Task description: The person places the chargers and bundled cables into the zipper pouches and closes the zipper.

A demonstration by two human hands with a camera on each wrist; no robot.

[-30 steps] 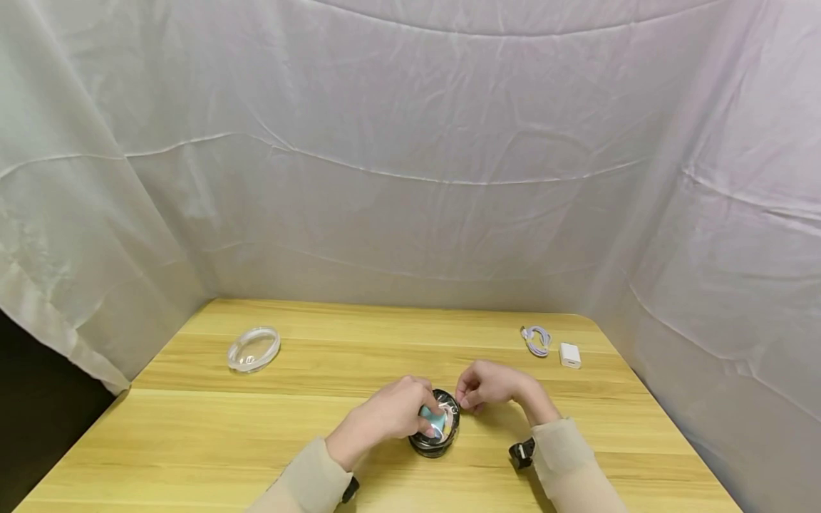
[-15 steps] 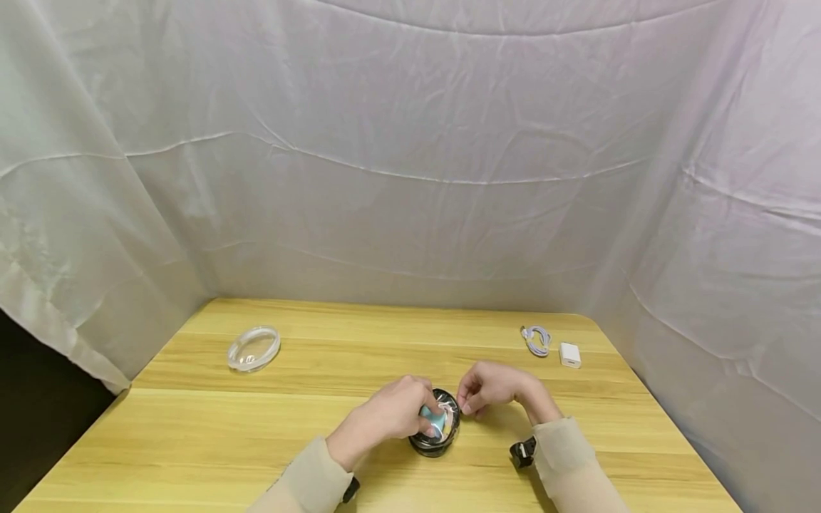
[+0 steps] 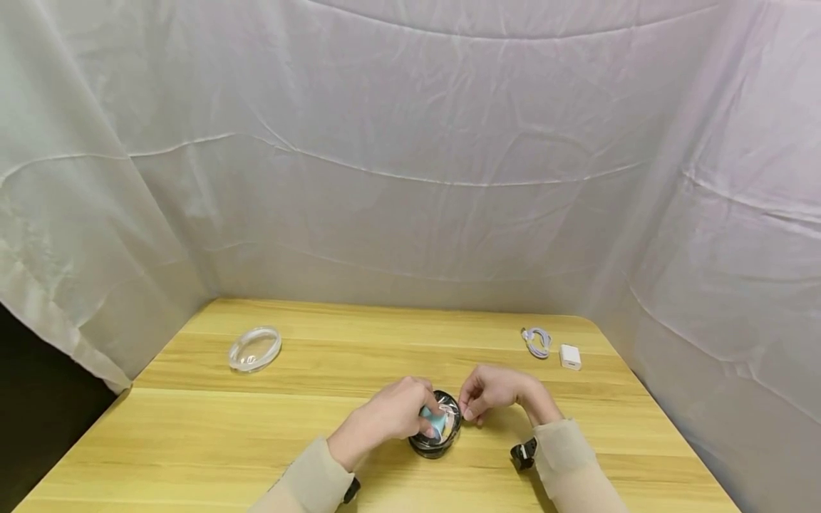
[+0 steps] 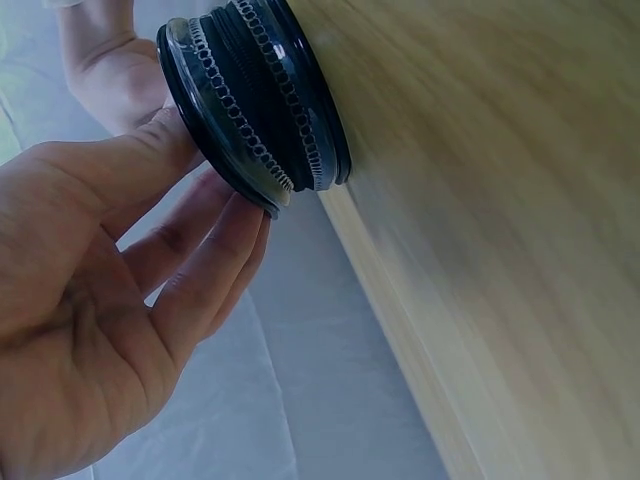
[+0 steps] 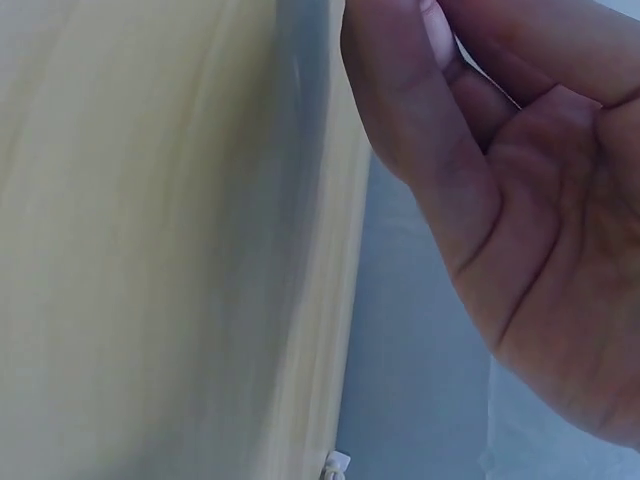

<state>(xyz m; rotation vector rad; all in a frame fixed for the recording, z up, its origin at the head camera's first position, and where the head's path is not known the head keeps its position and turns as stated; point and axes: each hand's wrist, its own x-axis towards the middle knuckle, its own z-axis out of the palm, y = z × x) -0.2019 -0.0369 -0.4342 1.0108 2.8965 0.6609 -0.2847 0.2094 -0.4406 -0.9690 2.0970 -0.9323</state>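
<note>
A small round zip case [image 3: 433, 447], black-edged with a clear top, stands on the table in the head view. Something light blue [image 3: 434, 422] and whitish items show inside it. My left hand [image 3: 395, 408] holds the case from above, thumb and fingers around its upper edge. In the left wrist view, stitched bands circle the case's side [image 4: 260, 95]. My right hand [image 3: 494, 390] pinches thumb and finger together at the case's right edge, where the zipper runs. Those fingers hide the zipper pull. The right wrist view shows my right hand [image 5: 540, 190] with its fingertips cut off.
On the wooden table [image 3: 192, 442], a clear round ring-like thing [image 3: 255, 349] lies at the left. A coiled lilac cable [image 3: 536, 343] and a white charger plug [image 3: 570, 357] lie at the back right. Pale curtains [image 3: 410, 157] surround the far sides.
My right hand has slid slightly toward me along the case's right edge. My left hand stays on the case, and the other things have not moved.
</note>
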